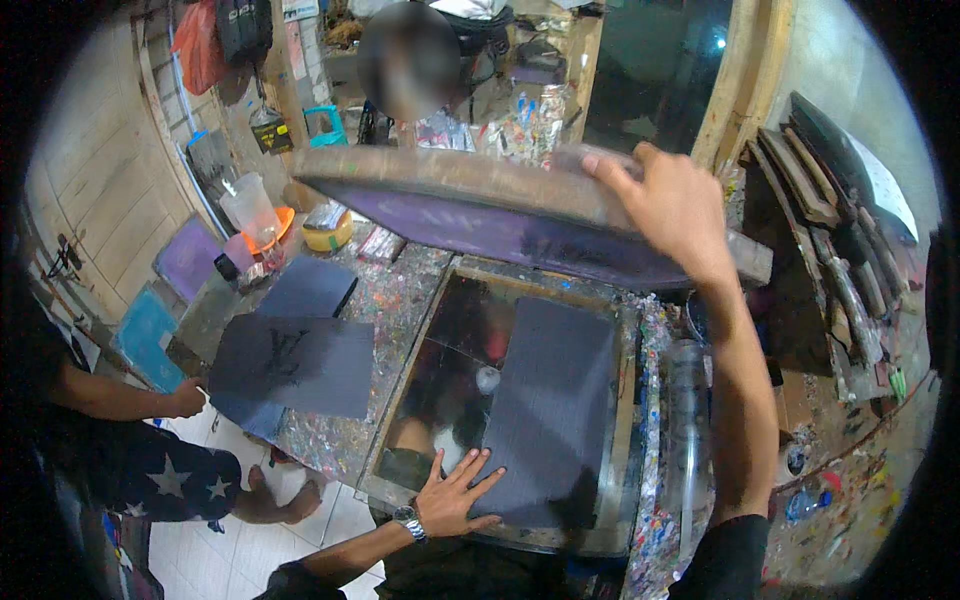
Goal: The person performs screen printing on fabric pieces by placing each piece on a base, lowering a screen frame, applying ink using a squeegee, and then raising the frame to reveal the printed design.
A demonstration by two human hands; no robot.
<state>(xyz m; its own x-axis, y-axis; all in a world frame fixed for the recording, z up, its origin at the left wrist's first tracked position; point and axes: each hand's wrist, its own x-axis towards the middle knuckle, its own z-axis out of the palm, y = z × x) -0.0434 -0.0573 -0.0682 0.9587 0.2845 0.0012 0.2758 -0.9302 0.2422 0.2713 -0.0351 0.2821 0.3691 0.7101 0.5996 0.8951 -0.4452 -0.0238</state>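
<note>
a clear jug (252,212) stands by an orange tray (284,222), its contents too blurred to tell. the left hand (455,497), fingers spread, grips nothing, flat at the near left corner of a dark sheet (552,410) on a glass board (430,370). the right hand (668,195) clasps a raised wooden frame (450,175).

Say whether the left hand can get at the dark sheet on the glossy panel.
Probably yes: the left hand is at the dark sheet, and the frame, held raised by the right hand, leaves it uncovered.
</note>
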